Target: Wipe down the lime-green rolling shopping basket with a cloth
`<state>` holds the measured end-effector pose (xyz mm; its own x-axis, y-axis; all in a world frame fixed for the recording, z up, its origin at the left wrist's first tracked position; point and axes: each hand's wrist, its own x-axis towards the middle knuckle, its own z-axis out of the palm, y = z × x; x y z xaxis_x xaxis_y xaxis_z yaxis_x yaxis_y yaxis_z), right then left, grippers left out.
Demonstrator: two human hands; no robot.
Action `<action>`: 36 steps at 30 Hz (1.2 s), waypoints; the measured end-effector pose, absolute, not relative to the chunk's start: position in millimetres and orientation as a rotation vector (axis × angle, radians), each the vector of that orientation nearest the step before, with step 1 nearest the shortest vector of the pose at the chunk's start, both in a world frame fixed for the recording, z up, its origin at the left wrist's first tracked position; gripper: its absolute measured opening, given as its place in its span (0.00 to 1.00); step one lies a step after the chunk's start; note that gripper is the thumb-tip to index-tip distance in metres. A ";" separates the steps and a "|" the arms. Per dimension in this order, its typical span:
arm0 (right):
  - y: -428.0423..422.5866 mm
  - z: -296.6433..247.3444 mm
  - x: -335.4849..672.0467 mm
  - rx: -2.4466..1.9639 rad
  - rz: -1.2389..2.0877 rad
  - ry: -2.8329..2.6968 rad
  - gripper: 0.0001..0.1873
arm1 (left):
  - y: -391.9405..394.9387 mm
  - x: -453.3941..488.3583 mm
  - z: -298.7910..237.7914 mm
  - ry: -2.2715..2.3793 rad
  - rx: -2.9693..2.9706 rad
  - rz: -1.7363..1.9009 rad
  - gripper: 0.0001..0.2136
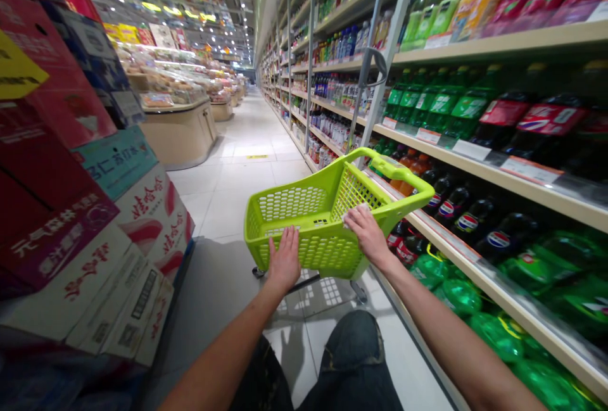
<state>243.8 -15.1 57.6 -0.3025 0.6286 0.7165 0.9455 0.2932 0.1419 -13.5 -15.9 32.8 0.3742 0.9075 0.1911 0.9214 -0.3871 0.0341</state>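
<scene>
A lime-green plastic shopping cart (292,243) with a perforated basket stands crosswise before me, its handle toward the shelves. No goods show in the part of the basket I can see. My left hand (285,260) rests against the near side wall, fingers stretched out flat, with nothing in it. At the rim close to the handle, my right hand (367,230) presses a crumpled white tissue or cloth (355,213) to the plastic. Most of this white piece is covered by the fingers.
Shelves of drink bottles (475,101) run along the right, close to the cart. Stacked drink cartons (95,259) rise on the left. A tiled aisle (251,139) leads away past a rounded display counter (178,129). My knees (354,354) are just below the cart.
</scene>
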 end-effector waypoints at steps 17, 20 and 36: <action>-13.3 40.5 207.4 -1.322 -0.605 -1.918 0.21 | -17.1 -20.3 30.9 -1.713 -2.483 -0.322 0.33; -13.6 48.7 224.8 -1.441 -0.618 -1.711 0.24 | -17.8 -23.7 28.3 -1.754 -2.443 -0.345 0.33; -7.3 26.7 163.8 -1.358 -0.449 -1.753 0.26 | -20.8 -43.9 20.7 -1.800 -2.385 -0.354 0.33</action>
<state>163.8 -7.3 26.7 -0.0479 0.6086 0.7920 0.9146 0.3455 -0.2101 -43.9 -20.8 20.7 0.2599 0.9286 0.2650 0.9597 -0.2787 0.0355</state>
